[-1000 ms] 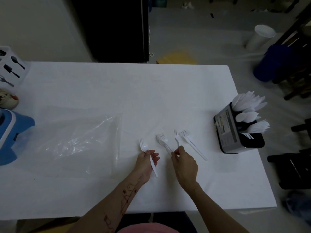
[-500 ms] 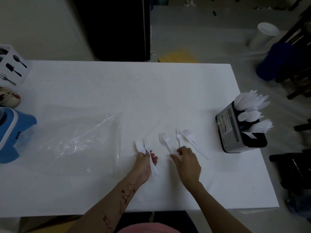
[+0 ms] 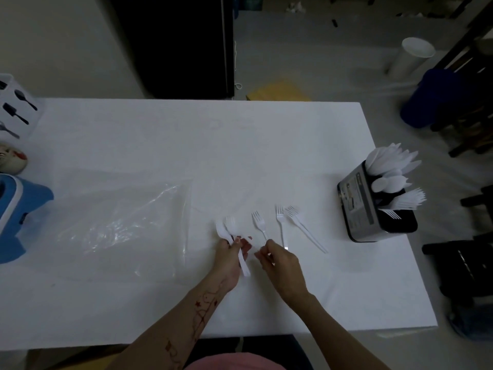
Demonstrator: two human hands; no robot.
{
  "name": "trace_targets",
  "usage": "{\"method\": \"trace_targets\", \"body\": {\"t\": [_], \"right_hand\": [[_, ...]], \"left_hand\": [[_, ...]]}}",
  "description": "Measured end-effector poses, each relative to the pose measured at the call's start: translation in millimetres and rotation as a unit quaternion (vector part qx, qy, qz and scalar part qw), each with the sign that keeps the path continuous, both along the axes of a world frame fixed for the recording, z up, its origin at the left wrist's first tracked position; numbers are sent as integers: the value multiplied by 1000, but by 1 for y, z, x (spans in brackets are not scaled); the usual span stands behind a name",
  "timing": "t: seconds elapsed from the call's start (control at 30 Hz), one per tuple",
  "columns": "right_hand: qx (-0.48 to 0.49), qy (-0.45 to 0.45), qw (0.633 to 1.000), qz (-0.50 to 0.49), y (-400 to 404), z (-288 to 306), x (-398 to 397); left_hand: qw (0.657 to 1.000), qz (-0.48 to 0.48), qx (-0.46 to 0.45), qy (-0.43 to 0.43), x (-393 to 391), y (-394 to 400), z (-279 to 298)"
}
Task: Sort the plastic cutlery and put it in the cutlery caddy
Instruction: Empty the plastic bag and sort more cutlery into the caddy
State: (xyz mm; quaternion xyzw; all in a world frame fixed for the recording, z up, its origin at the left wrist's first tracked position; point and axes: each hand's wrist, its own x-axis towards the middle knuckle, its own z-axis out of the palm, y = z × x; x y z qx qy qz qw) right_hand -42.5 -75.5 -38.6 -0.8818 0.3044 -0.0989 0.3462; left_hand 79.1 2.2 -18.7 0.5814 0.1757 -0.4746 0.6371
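Where caddy (image 3: 358, 206) stands, cutlery (image 3: 392, 166) fills it

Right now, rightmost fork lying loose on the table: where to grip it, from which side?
Take the rightmost fork by the lower end of its handle, coming from above on the near side. It lies flat and diagonal, tines pointing up-left beside another fork's tines, while the handle tip near is bare table all round.

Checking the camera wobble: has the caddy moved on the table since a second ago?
No. The caddy sits by the same right edge of the table, beside the loose forks.
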Motion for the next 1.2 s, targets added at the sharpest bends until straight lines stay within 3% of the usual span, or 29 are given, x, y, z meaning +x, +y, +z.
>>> {"method": "trace_targets", "body": {"t": [0.23,0.3,0.4,0.5,0.77,0.93,1.07,1.2], "right_hand": [[47,-17,998,49,-5,6,-2],[-5,21,1000,-16,-8,6,-2],[-53,149,980,-123,-13,5,0],[-50,233,965,-113,-17,2,5],[-43,271,956,-99,-18,0,13],[-51,234,968,-80,-17,3,7],[-49,99,992,-54,-13,5,-2],[-45,27,999,-14,-7,1,-7]], "left_hand": [[999,29,-28,33,2,2,-3],[997,54,-12,46,4,2,-4],[997,59,4,50,4,3,-1],[998,41,15,53,1,4,-2],[999,-10,10,37,0,4,-4],[998,-20,42,30,-1,-1,-6],[998,-20,39,52,-1,-4,-6],[998,-42,20,49,-3,-6,-6]]}}
